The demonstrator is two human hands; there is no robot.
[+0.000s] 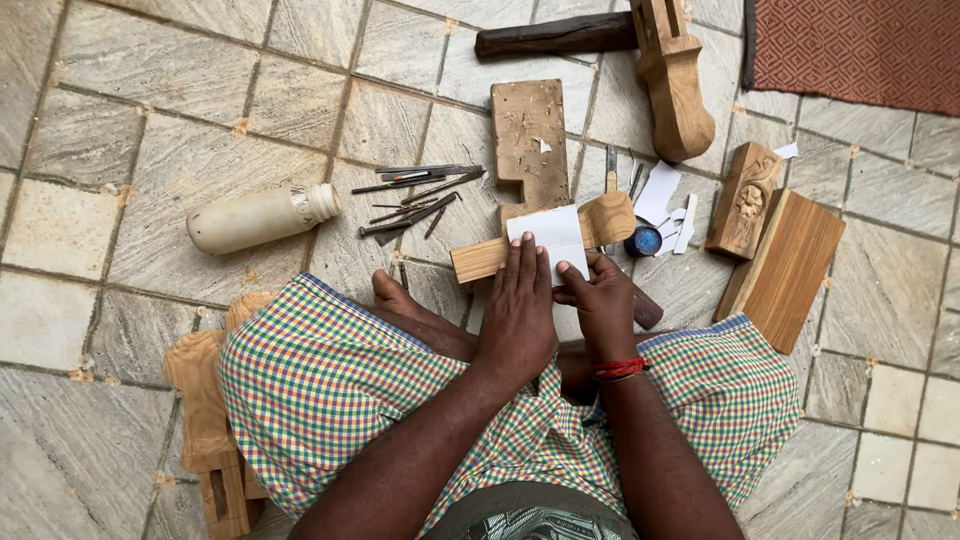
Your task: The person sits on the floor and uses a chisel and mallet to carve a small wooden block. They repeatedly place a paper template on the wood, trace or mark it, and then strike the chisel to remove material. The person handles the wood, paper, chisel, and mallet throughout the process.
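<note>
I sit cross-legged on a tiled floor in a checked cloth. My left hand [517,305] lies flat, fingers together, pressing a white sheet of paper [552,236] onto a long wooden piece [480,260] with a rounded end [610,218]. My right hand [600,300] is curled at the paper's right lower edge, fingertips pinching it. A red thread is tied round my right wrist.
Several thin metal chisels [420,195] lie by a pale plastic bottle [255,218]. A notched wood block [530,135], a carved leg [675,80], a dark mallet [555,36], a carved flower block [745,198], a plank [785,268], a small blue tin [643,241], paper scraps and a red mat [860,50] surround me.
</note>
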